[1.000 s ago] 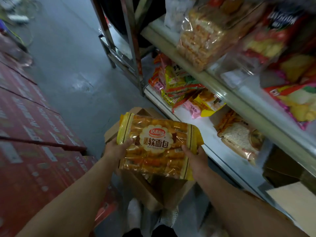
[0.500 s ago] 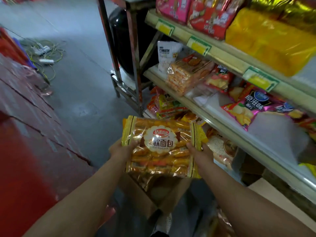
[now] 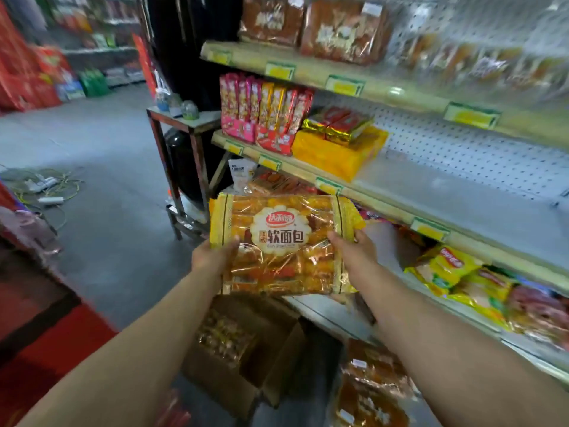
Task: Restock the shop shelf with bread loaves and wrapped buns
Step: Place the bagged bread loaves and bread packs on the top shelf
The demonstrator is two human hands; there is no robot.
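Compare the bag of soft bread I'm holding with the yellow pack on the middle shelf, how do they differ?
The soft bread bag is see-through, showing buns, with a white scalloped label; the yellow pack is opaque and plain-faced. The bread bag is held in the air by the left hand and right hand; the yellow pack rests on the shelf with gold packets on top. Both are yellowish.

A large rectangular pack of soft bread rolls, wrapped in clear glossy film with yellow end bands and a white scalloped label bearing a red logo and dark characters, is held upright with its printed face toward the camera. It is gripped at its lower left edge by the left hand and at its right edge by the right hand. It is raised just in front of the cream metal shop shelf, level with the bare stretch of that shelf.
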